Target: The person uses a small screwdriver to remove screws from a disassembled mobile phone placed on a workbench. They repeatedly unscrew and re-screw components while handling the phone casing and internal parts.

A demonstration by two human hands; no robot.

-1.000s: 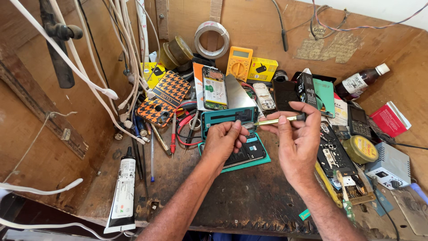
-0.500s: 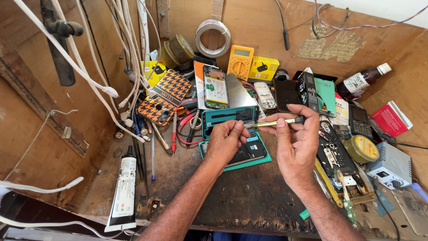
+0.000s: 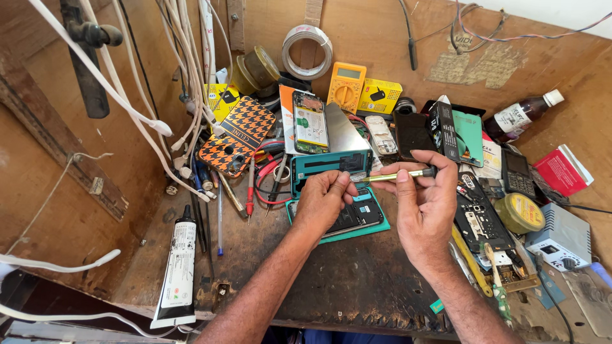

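Your right hand [image 3: 428, 207] pinches a slim screwdriver with a yellowish metal shaft and black cap [image 3: 401, 174] between thumb and fingers, held nearly level, its tip pointing left toward your left hand [image 3: 324, 202]. Your left grip is pressed together, thumb and forefinger meeting right at the screwdriver's tip; what they pinch there is too small to tell. Both hands hover just above an opened smartphone with a dark inner board lying on a teal back cover [image 3: 357, 218], which rests on the worn dark wooden surface [image 3: 357, 286], near its middle.

Just behind the hands stands a teal phone frame [image 3: 328, 164], with a second opened phone showing its pale battery [image 3: 310, 123] beyond it. A yellow multimeter [image 3: 345, 86] leans against the back wall. To the left lie an orange-and-black houndstooth phone case [image 3: 239, 135] and a white adhesive tube with a black nozzle [image 3: 178, 267]. A round yellow-green tin [image 3: 521, 212] sits to your right.
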